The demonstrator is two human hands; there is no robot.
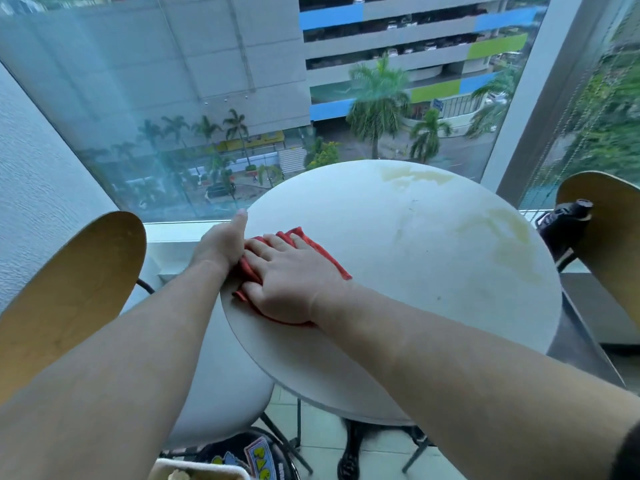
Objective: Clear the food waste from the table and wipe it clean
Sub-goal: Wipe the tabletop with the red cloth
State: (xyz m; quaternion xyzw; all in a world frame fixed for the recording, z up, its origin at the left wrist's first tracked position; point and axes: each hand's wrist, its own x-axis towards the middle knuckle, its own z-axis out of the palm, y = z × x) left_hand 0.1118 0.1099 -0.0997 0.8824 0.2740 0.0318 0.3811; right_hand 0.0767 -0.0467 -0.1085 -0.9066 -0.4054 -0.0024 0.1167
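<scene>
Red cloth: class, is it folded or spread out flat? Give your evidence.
Folded and bunched: the cloth shows layered ridges beside the right hand, which presses flat on it near the table edge.

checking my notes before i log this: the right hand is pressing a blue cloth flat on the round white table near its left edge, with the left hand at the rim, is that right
Not quite: the cloth is red, not blue. The head view shows the right hand pressing the red cloth flat on the round white table near its left edge, with the left hand at the rim.
</scene>
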